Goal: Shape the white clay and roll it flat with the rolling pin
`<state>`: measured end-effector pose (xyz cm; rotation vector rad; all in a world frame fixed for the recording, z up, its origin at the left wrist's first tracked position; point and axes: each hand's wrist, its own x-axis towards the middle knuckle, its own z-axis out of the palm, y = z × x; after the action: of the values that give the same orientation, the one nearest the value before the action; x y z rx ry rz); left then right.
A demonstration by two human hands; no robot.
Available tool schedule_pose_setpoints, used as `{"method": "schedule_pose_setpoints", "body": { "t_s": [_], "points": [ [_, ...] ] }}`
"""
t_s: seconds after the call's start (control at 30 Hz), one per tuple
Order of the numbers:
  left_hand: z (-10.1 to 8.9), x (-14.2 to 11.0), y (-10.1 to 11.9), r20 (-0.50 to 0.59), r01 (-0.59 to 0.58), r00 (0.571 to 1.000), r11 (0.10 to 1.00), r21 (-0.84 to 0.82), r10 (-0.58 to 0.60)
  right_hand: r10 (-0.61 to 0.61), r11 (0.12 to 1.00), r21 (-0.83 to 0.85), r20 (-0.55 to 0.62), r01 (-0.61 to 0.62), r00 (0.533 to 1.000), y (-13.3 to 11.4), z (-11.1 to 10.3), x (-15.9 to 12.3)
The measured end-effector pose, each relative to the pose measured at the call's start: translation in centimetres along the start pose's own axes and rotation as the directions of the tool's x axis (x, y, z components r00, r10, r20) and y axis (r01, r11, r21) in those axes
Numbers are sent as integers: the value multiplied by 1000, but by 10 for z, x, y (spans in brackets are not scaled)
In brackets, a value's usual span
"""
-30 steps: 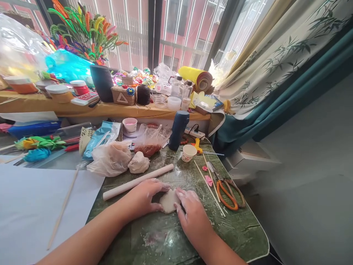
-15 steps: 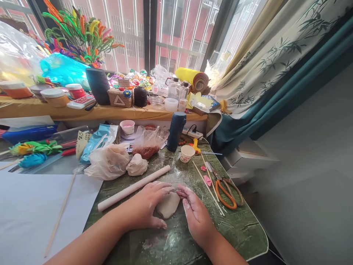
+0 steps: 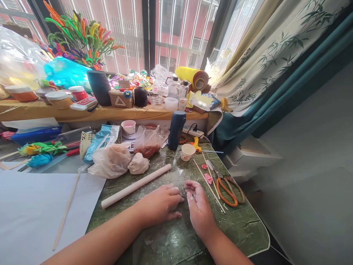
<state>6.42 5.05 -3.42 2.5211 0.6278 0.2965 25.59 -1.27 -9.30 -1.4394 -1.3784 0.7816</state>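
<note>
My left hand (image 3: 162,204) lies palm down on the green mat (image 3: 239,224), its fingers curved over the small pale dough lump, which is hidden under it. My right hand (image 3: 200,208), dusted white, stands on its edge right beside it. Its fingers are slightly curled and its palm faces the left hand's fingertips, with nothing visible inside. A white rolling pin (image 3: 136,186) lies diagonally just behind my left hand. A bigger dough lump (image 3: 138,163) sits beyond the pin, next to a crumpled plastic bag (image 3: 110,160).
Orange-handled scissors (image 3: 227,191), thin wooden sticks (image 3: 209,186) and pink scraps (image 3: 208,178) lie right of my hands. A paper cup (image 3: 188,152), a dark blue bottle (image 3: 176,129) and a bag of red material (image 3: 149,141) stand behind. White paper (image 3: 33,206) covers the left; the mat's edge is near right.
The dough lump was visible between both hands; my left hand has slid right over it and hides it. My right hand has turned more upright beside it.
</note>
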Motion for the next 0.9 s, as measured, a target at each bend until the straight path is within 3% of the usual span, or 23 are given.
{"method": "schedule_pose_setpoints", "body": {
  "t_s": [0.23,0.4,0.5,0.6,0.73,0.9],
  "points": [
    [-5,-2,8,-6,63,998,997,-43,-63,-42,999,5,-26,42,999,-1,2,4],
    [-24,-17,6,-30,119,992,986,-116,-123,-111,993,-53,-16,110,994,-12,0,5],
    [-38,-23,5,55,169,985,983,-64,-166,-241,950,-188,60,248,969,-24,-2,0],
    [-44,-27,4,65,250,967,968,-26,-248,-337,870,-313,188,382,922,-33,-1,-8],
    [-37,-28,-3,13,336,942,941,-46,-336,-316,831,-393,249,394,915,-31,3,-10],
    [-31,-30,-7,7,316,949,945,-86,-316,-299,846,-359,294,395,908,-22,6,-3]
  ]
}}
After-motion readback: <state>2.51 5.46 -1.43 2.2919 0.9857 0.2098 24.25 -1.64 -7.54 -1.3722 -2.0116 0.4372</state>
